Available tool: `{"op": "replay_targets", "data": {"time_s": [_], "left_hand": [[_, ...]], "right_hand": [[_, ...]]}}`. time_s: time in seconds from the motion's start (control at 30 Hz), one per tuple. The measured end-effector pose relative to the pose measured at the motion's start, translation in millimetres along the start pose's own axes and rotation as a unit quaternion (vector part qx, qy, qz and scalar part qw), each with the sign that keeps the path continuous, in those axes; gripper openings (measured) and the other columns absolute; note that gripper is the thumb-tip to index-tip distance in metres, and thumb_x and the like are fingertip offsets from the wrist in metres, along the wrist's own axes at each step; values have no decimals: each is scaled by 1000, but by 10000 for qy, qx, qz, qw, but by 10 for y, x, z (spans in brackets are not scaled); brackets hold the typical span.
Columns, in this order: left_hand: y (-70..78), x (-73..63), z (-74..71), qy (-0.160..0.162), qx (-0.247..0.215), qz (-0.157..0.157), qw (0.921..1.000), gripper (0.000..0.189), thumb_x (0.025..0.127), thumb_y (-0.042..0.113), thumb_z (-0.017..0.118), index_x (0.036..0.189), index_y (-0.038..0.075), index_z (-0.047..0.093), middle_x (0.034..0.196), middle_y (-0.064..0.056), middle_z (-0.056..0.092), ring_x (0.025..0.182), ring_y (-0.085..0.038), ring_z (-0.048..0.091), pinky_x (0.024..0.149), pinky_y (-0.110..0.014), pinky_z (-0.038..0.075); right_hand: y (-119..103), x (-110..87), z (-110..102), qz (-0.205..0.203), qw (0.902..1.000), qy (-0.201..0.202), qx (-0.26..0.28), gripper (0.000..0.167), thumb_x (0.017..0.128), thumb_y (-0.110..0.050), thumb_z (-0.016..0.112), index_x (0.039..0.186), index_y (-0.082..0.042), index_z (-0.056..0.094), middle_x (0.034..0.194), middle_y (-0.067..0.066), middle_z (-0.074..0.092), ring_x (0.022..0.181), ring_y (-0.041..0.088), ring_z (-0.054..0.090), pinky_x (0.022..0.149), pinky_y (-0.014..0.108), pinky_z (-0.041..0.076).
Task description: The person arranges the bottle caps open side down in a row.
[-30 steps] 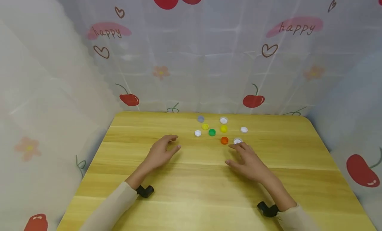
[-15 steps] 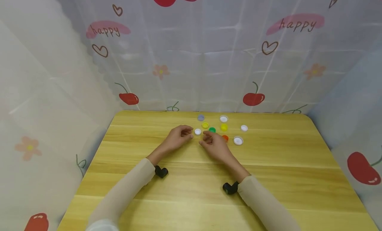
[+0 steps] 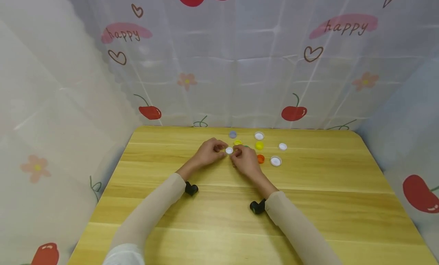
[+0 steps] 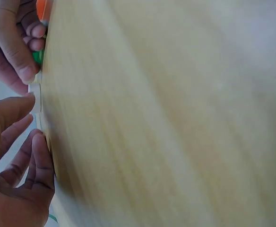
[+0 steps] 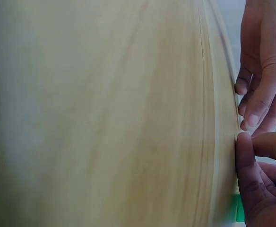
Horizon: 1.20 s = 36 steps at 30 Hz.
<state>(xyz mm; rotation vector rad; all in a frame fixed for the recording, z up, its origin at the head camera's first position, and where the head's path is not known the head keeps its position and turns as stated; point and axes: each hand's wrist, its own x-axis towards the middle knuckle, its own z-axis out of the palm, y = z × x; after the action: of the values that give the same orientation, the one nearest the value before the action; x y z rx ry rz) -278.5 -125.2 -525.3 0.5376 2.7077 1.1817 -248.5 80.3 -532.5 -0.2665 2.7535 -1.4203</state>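
White cap, one: lies toward the far edge of the tabletop, a little left of centre, between both hands. Whether it rests flat or is slightly raised we cannot tell. We judge it light, stiff plastic, smooth enough to slip and hard to damage; best taken by opposite sides of its rim.

Left hand, one: thumb and forefinger set narrowly, pinching the cap's left side; in the left wrist view we see the thumb against it.

Right hand, one: fingers curled, thumb and forefinger nearly together, pinching the cap's right side; we cannot judge how firmly.

Nearby: green cap, partly hidden by the right hand; orange cap, just right of that hand; purple cap, nearer the far edge.
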Motion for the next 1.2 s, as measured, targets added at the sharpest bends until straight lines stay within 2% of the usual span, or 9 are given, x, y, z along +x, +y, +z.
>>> {"op": "replay_targets", "data": {"time_s": [0.13,0.43,0.6,0.77,0.87,0.97,1.1,1.2], "left_hand": [[-1,50,-44,-98,93,54,9999,31,98,21,82,128,14,78,111,-9,65,102,-24,65,96,-43,58],[22,83,-27,-199,225,99,9995,27,98,22,82,123,16,81,110,-8,62,93,-20,62,87,-36,54],[20,65,10,-186,271,88,9994,26,97,22,83,122,16,81,109,-8,62,92,-20,61,86,-36,53],[-10,29,33,-150,199,290,9993,27,99,26,81,123,15,81,111,-5,67,95,-17,65,87,-35,56],[-5,-38,13,-86,115,498,9987,27,99,28,80,124,15,81,110,-2,70,94,-14,67,86,-33,58],[48,-128,-10,3,51,720,9974,25,99,27,81,123,17,81,109,2,71,92,-10,67,85,-30,59],[194,-295,21,161,-49,1043,9944,22,99,27,81,119,21,81,109,6,71,90,-7,66,81,-27,58],[326,-476,90,287,-261,1280,9910,22,99,29,80,120,22,81,110,7,71,89,-7,66,79,-27,58]], "right_hand": [[-30,54,3,-22,10000,37,41,34,99,-11,76,131,1,72,87,9,79,55,10,69,58,26,58],[-29,64,12,-50,9999,119,108,23,97,-13,80,117,-1,75,79,7,75,53,12,67,55,27,54],[-18,37,17,-26,9999,91,71,22,97,-14,81,115,-2,76,78,7,75,53,12,65,55,26,52],[-10,1,6,-54,9997,-72,224,24,99,-14,79,119,-2,75,83,10,75,54,12,68,55,25,55],[-32,-56,-44,-131,9986,-260,432,27,100,-12,77,125,-2,72,91,12,74,57,14,71,55,28,59],[-67,-158,-147,-376,9978,-413,367,29,102,-13,74,129,-3,71,96,11,72,60,16,71,58,30,60],[-83,-356,-346,-1007,9941,-369,-131,25,102,-16,75,126,-9,73,95,5,73,69,10,69,66,26,59],[-74,-537,-492,-1446,9888,-287,-245,24,100,-18,79,122,-11,75,94,1,74,76,8,67,70,23,60]]}}
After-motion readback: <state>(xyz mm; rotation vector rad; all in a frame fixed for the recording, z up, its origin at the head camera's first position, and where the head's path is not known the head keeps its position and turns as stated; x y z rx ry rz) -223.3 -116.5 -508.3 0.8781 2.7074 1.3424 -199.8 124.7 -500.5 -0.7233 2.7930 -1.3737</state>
